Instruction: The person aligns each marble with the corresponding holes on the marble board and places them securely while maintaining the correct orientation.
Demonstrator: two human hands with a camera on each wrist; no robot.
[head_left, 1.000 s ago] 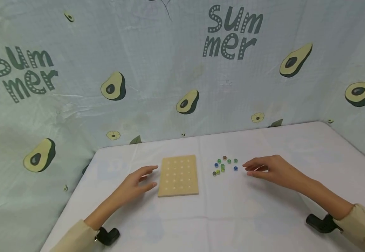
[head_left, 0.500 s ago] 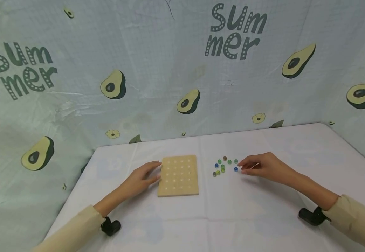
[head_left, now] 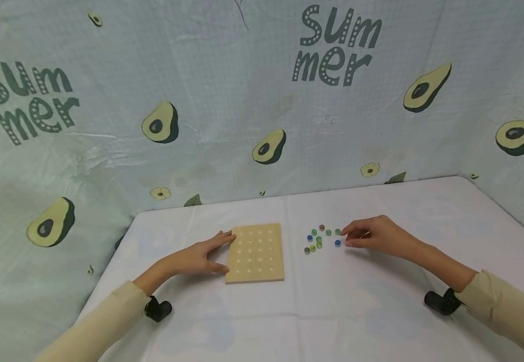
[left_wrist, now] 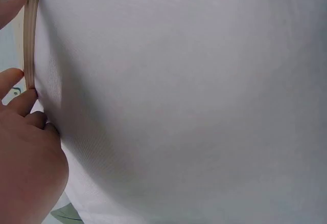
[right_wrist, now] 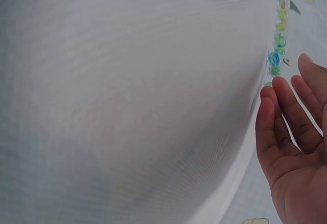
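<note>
A flat wooden board [head_left: 266, 277] with rows of shallow round hollows lies left of centre on the table. My left hand [head_left: 191, 259] touches its left side, the thumb at the near corner and a finger on the upper edge. In the left wrist view, fingertips rest along the board's edge [left_wrist: 31, 35]. Several small glass marbles lie loose right of the board, among them a blue marble [head_left: 337, 243] and a green marble [head_left: 337, 232]. Just right of these is my right hand [head_left: 377, 235], fingers loosely bent. The right wrist view shows nothing held, with a swirled blue marble [right_wrist: 274, 59] beyond the fingertips.
A white cloth [head_left: 262, 332] covers the table. Behind it hangs a pale sheet [head_left: 216, 90] printed with avocados and lettering. Black wrist cameras, left [head_left: 158, 309] and right [head_left: 442, 301], sit below the forearms.
My left hand has moved right and spread onto the board's left edge. My right hand has come left, close to the nearest marbles. Board and marbles lie as before.
</note>
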